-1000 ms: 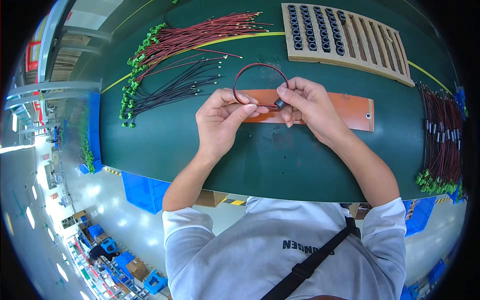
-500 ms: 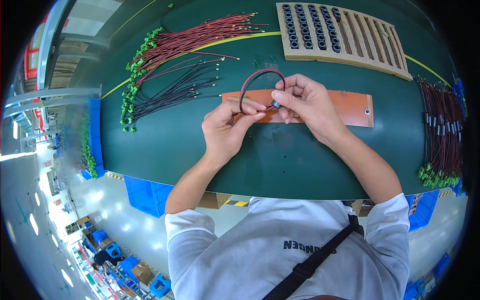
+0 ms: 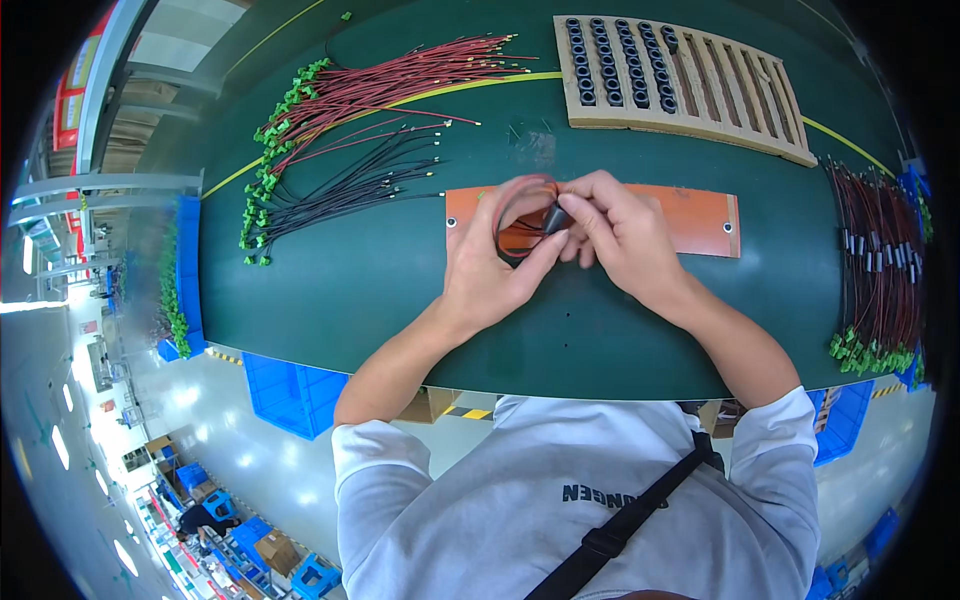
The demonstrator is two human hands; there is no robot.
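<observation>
Above the middle of an orange strip [image 3: 700,225], both hands are close together around a small black ferrite core [image 3: 555,216], a short cylinder. My left hand [image 3: 485,255] curls round a loop of red and black wires [image 3: 508,205], its thumb tip near the core's lower end. Thumb and fingers of my right hand [image 3: 620,225] pinch the core from the right. The wires bend back toward the core; fingers hide whether they pass through it. Similar black rings stand in rows in a slotted cardboard-coloured rack [image 3: 690,128] at the far right.
Red wires [image 3: 400,75] and black wires [image 3: 340,190] with green connectors lie at the far left of the green table [image 3: 640,340]. Finished-looking wire bundles with grey cylinders [image 3: 885,262] lie at the right edge. Blue bins [image 3: 290,395] stand below the front edge.
My left hand has turned more upright and moved slightly right, its thumb now by the core. The wire loop has shrunk and turned. The core sits more upright between the hands.
</observation>
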